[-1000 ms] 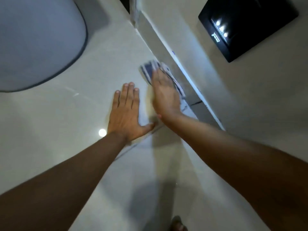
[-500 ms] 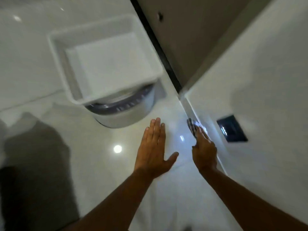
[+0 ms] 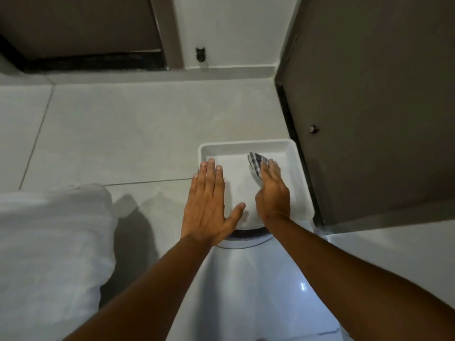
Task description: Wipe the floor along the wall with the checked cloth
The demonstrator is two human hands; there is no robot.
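Note:
The blue-and-white checked cloth (image 3: 256, 162) sticks out past the fingertips of my right hand (image 3: 273, 195), which is shut on it. Hand and cloth show in front of a white square tray (image 3: 246, 145); whether they touch it cannot be told. Just to the left, my left hand (image 3: 209, 205) is flat with fingers together and thumb spread, holding nothing, over the tray's left edge. The pale tiled floor (image 3: 123, 131) spreads out beyond, and the white wall (image 3: 394, 254) runs along the lower right.
The tray rests on a round white container with a dark rim (image 3: 246, 238). A dark door (image 3: 369, 119) with a small knob (image 3: 313, 129) stands close on the right. White bedding (image 3: 49, 242) fills the left. A skirting (image 3: 160, 75) and a far wall close the back.
The view has swung up from the floor by the wall to the tray and door. Both hands now show in front of the tray; the right one still grips the cloth.

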